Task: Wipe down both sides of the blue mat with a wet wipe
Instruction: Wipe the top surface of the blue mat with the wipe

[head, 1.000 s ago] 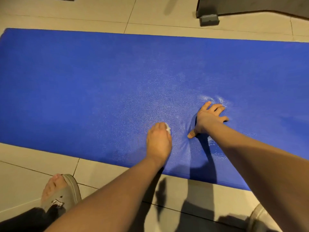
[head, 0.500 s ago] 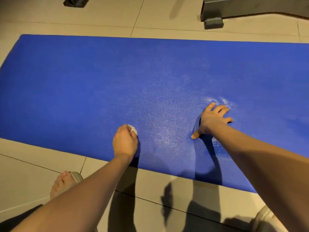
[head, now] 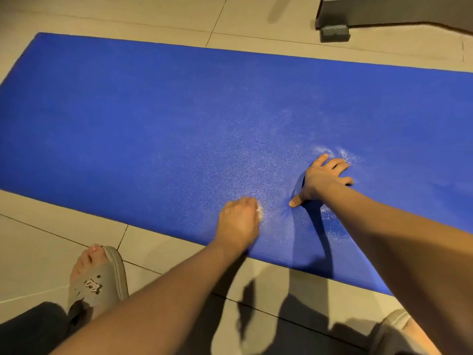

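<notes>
The blue mat (head: 143, 119) lies flat on the tiled floor and runs across the whole view. My left hand (head: 239, 221) is closed on a small white wet wipe (head: 260, 212) and presses it on the mat near the front edge; only a sliver of the wipe shows past my knuckles. My right hand (head: 323, 179) rests flat on the mat a little to the right, fingers spread, holding nothing. A shiny damp patch spreads around both hands.
My left foot in a grey slipper (head: 98, 280) stands on the beige tiles in front of the mat. Part of my right slipper (head: 395, 321) shows at the bottom right. A grey metal frame with a rubber foot (head: 335, 32) stands beyond the mat at the top right.
My left hand swept the wipe left along the mat's front edge, then back right to beside my right hand. My right hand stayed pressed in place.
</notes>
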### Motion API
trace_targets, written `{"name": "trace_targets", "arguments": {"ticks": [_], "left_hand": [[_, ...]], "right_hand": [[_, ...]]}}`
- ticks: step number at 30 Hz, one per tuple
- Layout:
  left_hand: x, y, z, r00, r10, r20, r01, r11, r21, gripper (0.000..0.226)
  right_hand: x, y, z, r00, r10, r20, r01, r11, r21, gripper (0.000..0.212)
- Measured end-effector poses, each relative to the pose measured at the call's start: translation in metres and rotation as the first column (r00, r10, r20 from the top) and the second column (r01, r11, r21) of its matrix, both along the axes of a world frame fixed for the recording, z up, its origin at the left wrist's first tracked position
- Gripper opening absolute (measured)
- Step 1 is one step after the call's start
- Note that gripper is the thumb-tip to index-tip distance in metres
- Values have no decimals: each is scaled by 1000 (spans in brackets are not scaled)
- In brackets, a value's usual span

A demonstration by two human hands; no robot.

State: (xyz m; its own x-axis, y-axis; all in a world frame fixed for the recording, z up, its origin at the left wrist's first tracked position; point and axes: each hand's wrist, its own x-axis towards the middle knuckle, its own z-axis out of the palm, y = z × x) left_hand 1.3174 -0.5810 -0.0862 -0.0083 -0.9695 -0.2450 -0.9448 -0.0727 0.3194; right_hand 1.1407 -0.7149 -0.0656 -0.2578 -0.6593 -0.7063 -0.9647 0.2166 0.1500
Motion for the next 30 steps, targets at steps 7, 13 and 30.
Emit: {"name": "trace_targets", "arguments": {"ticks": [7, 13, 30], "left_hand": [[115, 17, 1, 870, 490, 58, -481, 868, -120, 17], [42, 25, -7, 879, 461, -124, -475, 870, -134, 12], [117, 29, -6, 948, 287, 133, -266, 951, -157, 16]], "right_hand": [[1, -1, 1, 1000, -6, 1, 6, 1000, 0, 179], [2, -2, 0, 1000, -11, -6, 11, 1000, 5, 179], [1, 0, 1, 1000, -17, 13, 17, 1000, -10, 178]]}}
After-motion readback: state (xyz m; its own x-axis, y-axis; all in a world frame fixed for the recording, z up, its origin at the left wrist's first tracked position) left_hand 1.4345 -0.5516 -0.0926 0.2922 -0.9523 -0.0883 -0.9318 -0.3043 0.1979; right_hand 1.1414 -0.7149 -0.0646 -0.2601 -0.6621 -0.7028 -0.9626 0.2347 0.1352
